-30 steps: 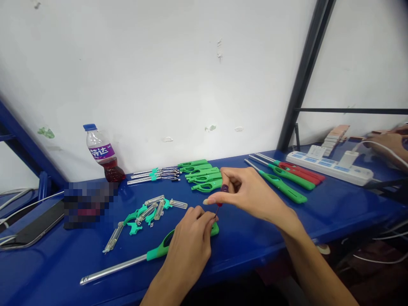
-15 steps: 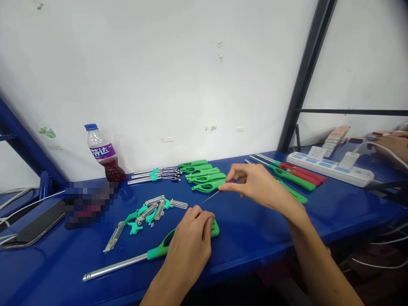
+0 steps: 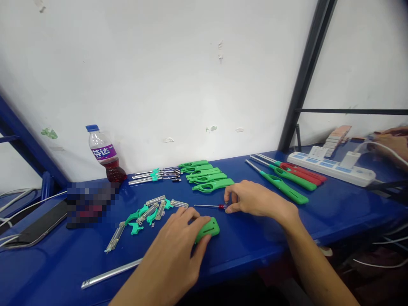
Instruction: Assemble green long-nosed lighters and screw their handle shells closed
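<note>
My left hand (image 3: 174,242) is closed around the handle of a green long-nosed gas lighter (image 3: 208,228) near the table's front edge. The lighter's metal tube points left, and its middle is hidden under my hand. My right hand (image 3: 245,199) pinches the handle of a small screwdriver (image 3: 221,207), whose thin shaft lies level just above or on the table, pointing left. Behind my right hand several green handle shells (image 3: 208,185) lie in a row. Left of my left hand are loose clear fuel tanks (image 3: 115,237) and teal trigger pieces (image 3: 136,228).
Several metal tubes with wires (image 3: 154,175) lie at the back. Green and red lighters (image 3: 283,187) lie at the right, beside a white power strip (image 3: 331,169). A drink bottle (image 3: 106,155) stands at the back left, near a phone (image 3: 38,225). Another person's hand (image 3: 392,144) shows at far right.
My right hand has lowered the screwdriver to the table, and its shaft has turned from slanting to level. My left hand has shifted its hold on the lighter, thumb now below the handle.
</note>
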Tool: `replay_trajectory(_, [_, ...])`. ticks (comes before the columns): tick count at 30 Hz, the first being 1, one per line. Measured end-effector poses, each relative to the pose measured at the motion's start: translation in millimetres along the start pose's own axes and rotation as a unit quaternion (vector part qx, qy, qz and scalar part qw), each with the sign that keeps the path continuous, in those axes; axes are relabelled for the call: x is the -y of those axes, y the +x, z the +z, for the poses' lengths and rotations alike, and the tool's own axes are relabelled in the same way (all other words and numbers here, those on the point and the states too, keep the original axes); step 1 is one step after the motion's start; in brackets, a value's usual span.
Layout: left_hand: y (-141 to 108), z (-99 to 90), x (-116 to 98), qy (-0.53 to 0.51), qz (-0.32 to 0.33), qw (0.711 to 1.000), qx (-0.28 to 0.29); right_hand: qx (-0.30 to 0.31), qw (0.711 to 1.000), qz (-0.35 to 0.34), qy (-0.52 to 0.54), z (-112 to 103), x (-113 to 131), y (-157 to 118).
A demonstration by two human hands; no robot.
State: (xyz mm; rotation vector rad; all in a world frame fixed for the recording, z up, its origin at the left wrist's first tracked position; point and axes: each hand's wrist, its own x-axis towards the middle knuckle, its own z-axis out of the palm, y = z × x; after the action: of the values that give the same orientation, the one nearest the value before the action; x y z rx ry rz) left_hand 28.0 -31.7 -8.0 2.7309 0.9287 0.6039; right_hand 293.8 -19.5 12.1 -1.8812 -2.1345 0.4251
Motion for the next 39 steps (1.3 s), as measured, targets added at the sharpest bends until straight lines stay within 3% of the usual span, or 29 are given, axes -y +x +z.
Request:
replay_trajectory(3, [-22.0,-11.5,23.9,0.064,-0.025,0.997,-0.035,-0.015,1.000,-0.019,0.010,-3.1,0.2,-2.8])
replay_trajectory(7, [-39.3,-9.9,55.7,0.113,-0.069,0.991,0.004,-0.075,0.996,-0.048,0.027,-10.4,6.9,-6.4])
replay_trajectory(11, [-33.2,-15.3,55.8,0.065,-0.097,0.990,0.081,-0.119,0.990,-0.060,0.050,-15.6,16.8,-8.7])
replay_trajectory(13, [-28.0,-21.6,50.3,0.057,-0.094,0.990,0.083,-0.116,0.989,-0.071,0.065,-16.1,21.3,-9.6])
replay_trajectory(16, [-24.2,-32.1,46.5,0.078,-0.059,0.995,0.033,-0.113,0.985,-0.090,0.090,-15.8,28.3,-11.4])
replay_trajectory(23, [-17.5,-55.1,44.6,0.121,0.079,0.971,-0.188,-0.023,0.957,-0.145,0.249,-13.8,48.4,-18.6])
replay_trajectory(27, [-13.1,-59.1,46.1,0.147,0.135,0.952,-0.232,-0.006,0.931,-0.179,0.320,-7.6,57.1,-20.5])
replay_trajectory(30, [-12.5,-58.5,48.9,0.186,0.160,0.928,-0.282,0.066,0.885,-0.174,0.426,1.3,64.8,-19.2])
replay_trajectory(32, [-13.1,-59.2,49.2,0.220,0.170,0.908,-0.315,0.129,0.833,-0.177,0.508,8.6,72.9,-16.6])
replay_trajectory(36, [-14.1,-64.0,47.2,0.274,0.180,0.882,-0.339,0.167,0.689,-0.159,0.687,19.8,90.7,-7.9])
replay_trajectory(39, [-12.2,-62.1,49.7,0.300,0.163,0.878,-0.335,0.182,0.591,-0.100,0.780,21.2,95.9,-2.5])
